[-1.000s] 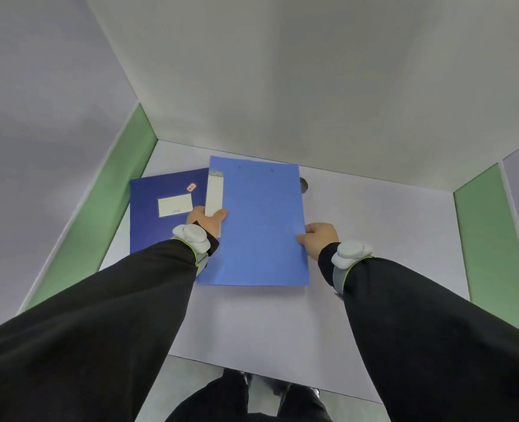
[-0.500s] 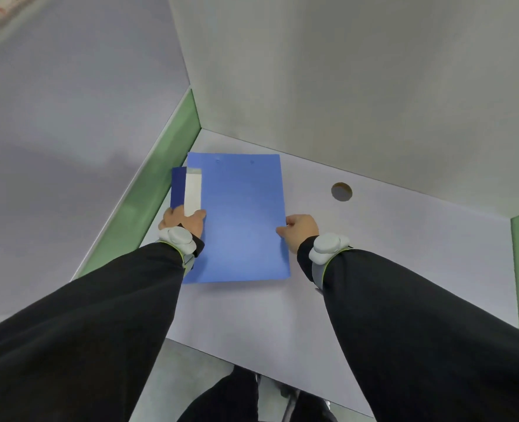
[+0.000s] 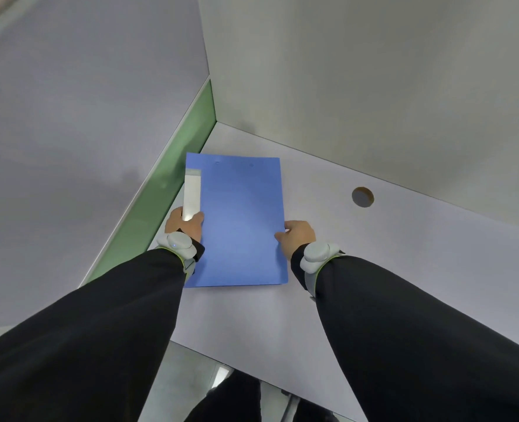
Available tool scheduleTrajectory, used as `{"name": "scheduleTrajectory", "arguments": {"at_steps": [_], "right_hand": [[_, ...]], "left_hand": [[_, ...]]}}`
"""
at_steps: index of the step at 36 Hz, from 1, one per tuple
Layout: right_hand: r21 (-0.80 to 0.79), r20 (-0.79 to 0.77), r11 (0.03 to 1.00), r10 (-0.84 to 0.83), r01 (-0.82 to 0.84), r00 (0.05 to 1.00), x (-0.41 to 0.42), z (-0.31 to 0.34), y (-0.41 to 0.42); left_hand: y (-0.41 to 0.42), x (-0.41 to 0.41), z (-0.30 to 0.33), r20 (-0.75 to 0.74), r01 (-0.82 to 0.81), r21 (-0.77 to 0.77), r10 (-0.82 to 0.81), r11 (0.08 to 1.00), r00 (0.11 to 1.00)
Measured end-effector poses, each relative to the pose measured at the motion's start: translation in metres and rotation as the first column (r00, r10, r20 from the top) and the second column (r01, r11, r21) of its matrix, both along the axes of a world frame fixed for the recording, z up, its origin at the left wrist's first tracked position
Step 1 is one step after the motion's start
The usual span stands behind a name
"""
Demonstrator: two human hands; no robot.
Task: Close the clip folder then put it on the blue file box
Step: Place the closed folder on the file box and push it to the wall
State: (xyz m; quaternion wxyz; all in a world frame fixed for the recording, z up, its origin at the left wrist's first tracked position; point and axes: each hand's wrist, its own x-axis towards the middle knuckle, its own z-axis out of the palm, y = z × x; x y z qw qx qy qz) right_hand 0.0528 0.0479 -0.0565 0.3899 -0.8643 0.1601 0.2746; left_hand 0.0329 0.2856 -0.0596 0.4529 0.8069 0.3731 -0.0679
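The closed light-blue plastic clip folder [image 3: 240, 220] now hides the dark-blue file box glimpsed earlier at its left edge. The left hand [image 3: 183, 223] pinches the folder's white spine label [image 3: 192, 193]; the right hand [image 3: 298, 237] grips its right edge.

Office cubicle, white desk [image 3: 404, 269] with cable hole [image 3: 362, 196], grey-green partition panels [image 3: 167, 202]

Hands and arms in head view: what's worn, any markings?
Both arms are in long black sleeves to the wrist. The left hand and right hand are bare, no gloves. Each wrist carries a rounded light-grey device: the left wrist device shows a small blue light; the right wrist device sits on a grey band with a yellow-green edge.
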Motion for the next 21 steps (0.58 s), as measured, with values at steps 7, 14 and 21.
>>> {"name": "scheduleTrajectory", "arguments": {"at_steps": [7,14,21], "right_hand": [[-0.084,-0.028,0.996,0.039,-0.041,0.999,0.000,0.002,0.010],[-0.111,-0.037,0.987,0.109,-0.112,0.993,-0.007,0.013,0.014],[-0.256,-0.113,0.953,0.137,-0.162,0.984,-0.008,0.009,0.017]], "left_hand": [[-0.002,-0.002,-0.008,0.041,-0.052,0.002,0.052,0.999,0.998],[-0.001,-0.004,-0.009,0.052,-0.119,-0.019,0.120,0.993,0.991],[0.000,-0.009,-0.015,0.000,-0.128,-0.030,0.128,0.991,0.992]]}}
